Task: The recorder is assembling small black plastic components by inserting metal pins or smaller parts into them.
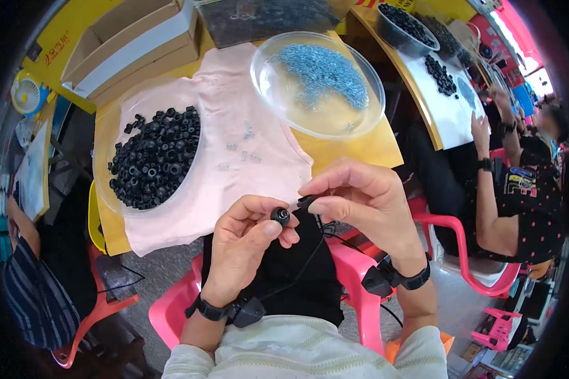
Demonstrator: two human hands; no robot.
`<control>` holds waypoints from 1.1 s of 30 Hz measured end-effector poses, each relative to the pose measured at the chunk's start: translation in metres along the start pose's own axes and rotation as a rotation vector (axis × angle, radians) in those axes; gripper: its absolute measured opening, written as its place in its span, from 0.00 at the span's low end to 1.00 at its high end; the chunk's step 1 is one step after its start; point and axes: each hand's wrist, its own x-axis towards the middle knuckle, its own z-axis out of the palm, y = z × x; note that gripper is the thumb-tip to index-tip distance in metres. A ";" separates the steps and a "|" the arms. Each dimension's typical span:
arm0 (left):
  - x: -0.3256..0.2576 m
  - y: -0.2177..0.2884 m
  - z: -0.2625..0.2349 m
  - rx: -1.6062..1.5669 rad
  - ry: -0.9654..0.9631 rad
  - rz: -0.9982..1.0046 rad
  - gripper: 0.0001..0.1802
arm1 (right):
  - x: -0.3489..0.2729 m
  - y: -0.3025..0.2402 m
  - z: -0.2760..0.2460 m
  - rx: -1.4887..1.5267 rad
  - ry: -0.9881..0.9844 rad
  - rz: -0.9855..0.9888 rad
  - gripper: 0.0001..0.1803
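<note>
My left hand (246, 237) pinches a small round black plastic piece (280, 216) between thumb and fingers, its hollow end facing up with a pale ring showing inside. Close beside it, my right hand (363, 196) grips another small black plastic piece (305, 201) between thumb and forefinger. The two pieces are near each other but apart. Beyond my hands, a few tiny silvery springs (249, 131) lie on a pale pink cloth (224, 95). A clear round basin (367, 129) holds a heap of bluish-silver springs (325, 69). Black plastic pieces (155, 158) fill part of another clear basin (101, 170).
An open cardboard box (133, 47) stands at the back left of the yellow table (376, 148), with a dark bin (265, 19) beside it. At right, a person (512, 196) works at another table (433, 117). A second person (44, 290) sits at left.
</note>
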 end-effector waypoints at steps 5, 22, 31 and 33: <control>-0.009 -0.012 0.005 0.028 0.018 0.062 0.12 | -0.016 0.007 0.001 -0.120 0.033 -0.063 0.09; -0.051 -0.008 0.001 0.096 0.118 0.155 0.13 | -0.022 0.006 0.041 -0.429 -0.028 -0.315 0.07; -0.063 -0.008 -0.001 0.083 0.109 0.186 0.13 | -0.031 0.001 0.052 -0.523 -0.005 -0.387 0.07; -0.066 -0.009 0.000 0.079 0.098 0.195 0.13 | -0.035 0.000 0.057 -0.559 -0.010 -0.386 0.07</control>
